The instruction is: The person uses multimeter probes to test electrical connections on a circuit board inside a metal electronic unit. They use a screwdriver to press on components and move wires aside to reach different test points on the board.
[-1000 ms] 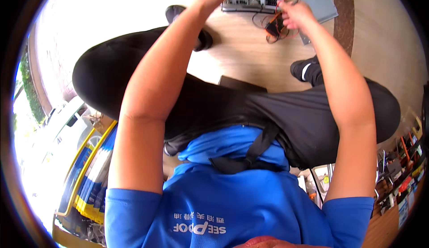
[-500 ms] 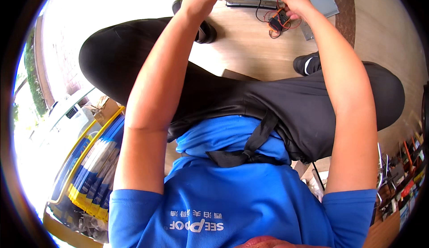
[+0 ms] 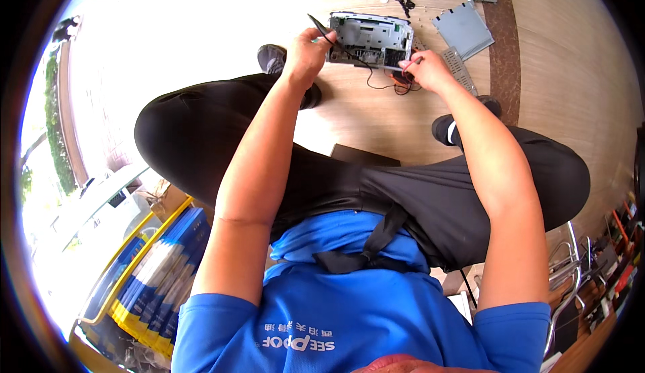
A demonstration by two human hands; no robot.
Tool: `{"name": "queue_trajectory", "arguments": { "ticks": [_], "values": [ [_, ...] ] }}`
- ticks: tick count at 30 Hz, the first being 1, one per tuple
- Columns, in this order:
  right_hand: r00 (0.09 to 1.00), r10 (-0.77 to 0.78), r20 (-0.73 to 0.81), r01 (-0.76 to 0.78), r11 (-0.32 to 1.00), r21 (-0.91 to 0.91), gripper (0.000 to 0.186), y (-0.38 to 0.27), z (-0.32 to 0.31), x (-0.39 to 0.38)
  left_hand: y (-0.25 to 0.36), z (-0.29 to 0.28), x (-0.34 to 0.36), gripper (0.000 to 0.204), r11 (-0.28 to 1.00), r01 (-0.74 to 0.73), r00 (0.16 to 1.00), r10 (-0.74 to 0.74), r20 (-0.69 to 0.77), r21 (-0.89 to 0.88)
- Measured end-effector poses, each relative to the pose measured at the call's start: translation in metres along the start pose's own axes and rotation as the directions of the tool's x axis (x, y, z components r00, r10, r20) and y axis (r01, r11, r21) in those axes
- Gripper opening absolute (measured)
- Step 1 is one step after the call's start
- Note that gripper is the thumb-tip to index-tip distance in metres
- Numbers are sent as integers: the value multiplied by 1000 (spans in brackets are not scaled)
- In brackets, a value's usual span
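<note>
My left arm (image 3: 261, 161) and my right arm (image 3: 494, 155) both reach forward, a little bent, leaning inward toward each other. My left hand (image 3: 308, 56) is curled into a pinch. My right hand (image 3: 430, 72) is pinching also, and it points forward and leftward. The two hands are apart.

Blue shirt (image 3: 396, 319), short sleeves (image 3: 516, 329), white print (image 3: 299, 343) across front; black strap (image 3: 363, 259) at waist; plain black trousers (image 3: 208, 134); dark shoes (image 3: 271, 58); forearms (image 3: 490, 138) bare.

Metal chassis (image 3: 369, 35), smooth panel (image 3: 465, 32) — matt, cloth shirt (image 3: 403, 312)
</note>
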State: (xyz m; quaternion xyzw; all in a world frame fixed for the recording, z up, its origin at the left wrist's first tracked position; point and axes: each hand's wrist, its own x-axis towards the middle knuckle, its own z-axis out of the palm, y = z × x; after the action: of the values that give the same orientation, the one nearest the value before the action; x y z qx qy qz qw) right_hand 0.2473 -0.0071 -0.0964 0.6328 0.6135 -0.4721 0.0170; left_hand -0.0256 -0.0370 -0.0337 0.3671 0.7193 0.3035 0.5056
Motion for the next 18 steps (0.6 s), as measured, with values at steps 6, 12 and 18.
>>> {"name": "queue_trajectory", "arguments": {
  "ticks": [6, 12, 18],
  "values": [
    [995, -95, 32, 99, 987, -129, 32, 2, 1, -11, -6, 15, 17, 27, 999, 43, 995, -42, 93, -8],
    [994, -84, 71, 97, 973, -209, 33, 4, 0, -10, -37, 18, 33, 25, 982, 128, 984, -143, 108, 138],
    [995, -88, 44, 92, 989, -117, 37, 0, 6, -7, -30, 20, 35, 23, 995, -47, 998, 50, -34, 85]
  ]
}}
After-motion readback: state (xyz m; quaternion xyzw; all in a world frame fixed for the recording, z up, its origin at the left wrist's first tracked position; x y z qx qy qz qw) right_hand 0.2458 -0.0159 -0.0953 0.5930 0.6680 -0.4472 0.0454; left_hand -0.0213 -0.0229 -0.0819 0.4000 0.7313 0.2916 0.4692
